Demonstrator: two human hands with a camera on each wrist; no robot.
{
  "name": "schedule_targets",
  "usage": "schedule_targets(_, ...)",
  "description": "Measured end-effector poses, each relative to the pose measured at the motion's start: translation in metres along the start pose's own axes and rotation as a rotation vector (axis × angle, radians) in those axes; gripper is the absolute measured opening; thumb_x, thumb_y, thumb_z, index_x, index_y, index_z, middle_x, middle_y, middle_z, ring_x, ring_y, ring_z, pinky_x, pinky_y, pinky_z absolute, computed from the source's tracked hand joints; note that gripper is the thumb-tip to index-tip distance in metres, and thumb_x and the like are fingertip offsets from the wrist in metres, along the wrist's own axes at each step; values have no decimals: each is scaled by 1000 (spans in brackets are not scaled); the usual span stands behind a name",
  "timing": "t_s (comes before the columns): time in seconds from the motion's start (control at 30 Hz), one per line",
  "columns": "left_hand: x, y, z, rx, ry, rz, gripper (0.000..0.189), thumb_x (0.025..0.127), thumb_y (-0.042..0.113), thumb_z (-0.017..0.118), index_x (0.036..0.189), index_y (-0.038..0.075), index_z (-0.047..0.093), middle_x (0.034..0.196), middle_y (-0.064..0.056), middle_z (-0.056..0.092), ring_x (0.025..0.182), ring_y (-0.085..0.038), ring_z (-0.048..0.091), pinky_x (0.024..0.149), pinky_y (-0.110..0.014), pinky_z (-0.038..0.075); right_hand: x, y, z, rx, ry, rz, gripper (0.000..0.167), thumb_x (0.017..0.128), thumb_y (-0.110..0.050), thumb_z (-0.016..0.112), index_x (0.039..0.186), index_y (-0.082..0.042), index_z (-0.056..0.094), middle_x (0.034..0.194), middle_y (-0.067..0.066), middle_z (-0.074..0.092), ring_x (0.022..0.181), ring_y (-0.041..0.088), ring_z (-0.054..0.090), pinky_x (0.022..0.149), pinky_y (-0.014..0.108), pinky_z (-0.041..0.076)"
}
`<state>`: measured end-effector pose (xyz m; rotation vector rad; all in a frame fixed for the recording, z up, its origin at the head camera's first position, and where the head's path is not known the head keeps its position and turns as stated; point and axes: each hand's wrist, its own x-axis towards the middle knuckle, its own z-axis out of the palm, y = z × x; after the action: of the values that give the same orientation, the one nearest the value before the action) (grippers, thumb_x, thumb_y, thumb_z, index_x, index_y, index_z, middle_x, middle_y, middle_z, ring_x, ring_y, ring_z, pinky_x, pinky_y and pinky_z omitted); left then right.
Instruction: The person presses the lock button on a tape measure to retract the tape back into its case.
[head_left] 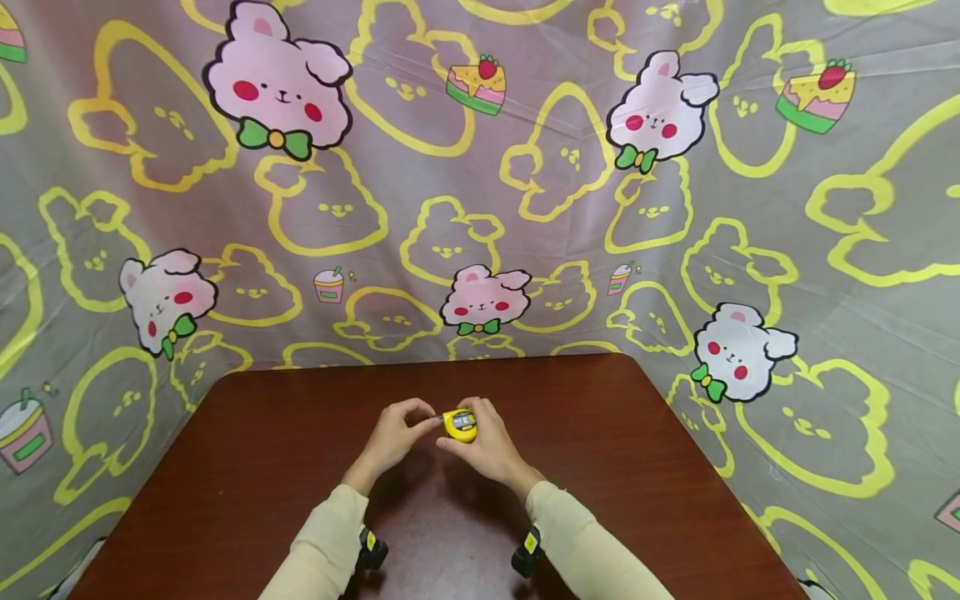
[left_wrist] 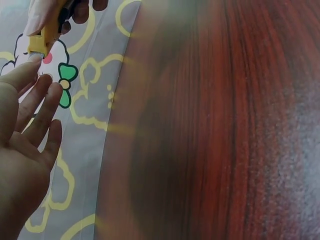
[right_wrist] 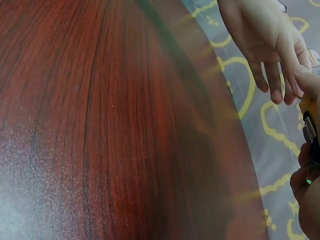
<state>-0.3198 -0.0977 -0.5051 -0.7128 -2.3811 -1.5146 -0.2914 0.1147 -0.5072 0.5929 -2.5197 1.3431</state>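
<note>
A yellow tape measure [head_left: 461,426] with a label on its side is held above the table by my right hand [head_left: 491,443], the fingers and thumb around its case. My left hand [head_left: 393,435] pinches the metal end of the tape at the mouth of the case. The left wrist view shows that thumb and forefinger meeting right at the mouth of the tape measure [left_wrist: 44,41], the other fingers held out loosely. In the right wrist view, the case [right_wrist: 308,107] sits at the right edge, partly hidden by the right hand's fingers.
Under the hands lies a dark red-brown wooden table [head_left: 247,467] with rounded far corners. A grey curtain [head_left: 555,250] printed with rabbits and yellow outlines surrounds it at the back and both sides. Each forearm wears a small black wrist camera [head_left: 527,552].
</note>
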Motion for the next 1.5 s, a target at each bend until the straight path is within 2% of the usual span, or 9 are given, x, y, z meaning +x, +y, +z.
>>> schedule_targets(0.4, -1, 2, 4, -3, -29, -1, 7, 94, 13, 79, 99, 12, 74, 92, 5, 71, 84, -16, 64, 76, -33, 51, -1, 2, 4, -9, 20, -1, 59, 83, -42, 88, 123, -17, 53, 112, -2, 51, 99, 15, 57, 82, 30, 52)
schedule_targets(0.7, -3, 4, 5, 2, -80, 25, 16, 98, 6, 72, 114, 6, 75, 106, -2, 75, 99, -20, 69, 87, -39, 55, -3, 2, 6, -28, 26, -16, 64, 82, -41, 89, 126, -8, 54, 111, -1, 51, 98, 15, 56, 81, 30, 51)
schedule_targets(1.13, -6, 4, -1, -2, -66, 19, 25, 94, 7, 77, 119, 6, 73, 102, -1, 73, 90, -17, 67, 78, -34, 55, -5, 0, -1, -26, 21, -6, 61, 84, -43, 87, 126, -13, 53, 113, 0, 51, 99, 17, 56, 81, 31, 52)
schedule_targets(1.33, -8, 2, -9, 12, -40, 24, 24, 93, 5, 77, 117, 9, 73, 103, -5, 74, 89, -18, 68, 79, -38, 55, -6, 6, -9, -63, 36, 25, 67, 84, -46, 87, 130, -10, 53, 113, 0, 52, 98, 17, 56, 80, 32, 52)
schedule_targets(1.5, -12, -4, -16, 21, -17, 19, 23, 93, 4, 77, 115, 10, 74, 101, -6, 74, 89, -16, 69, 80, -36, 54, -11, 13, -14, -87, 35, 74, 69, 83, -48, 86, 131, -11, 54, 113, -1, 52, 98, 16, 56, 81, 32, 51)
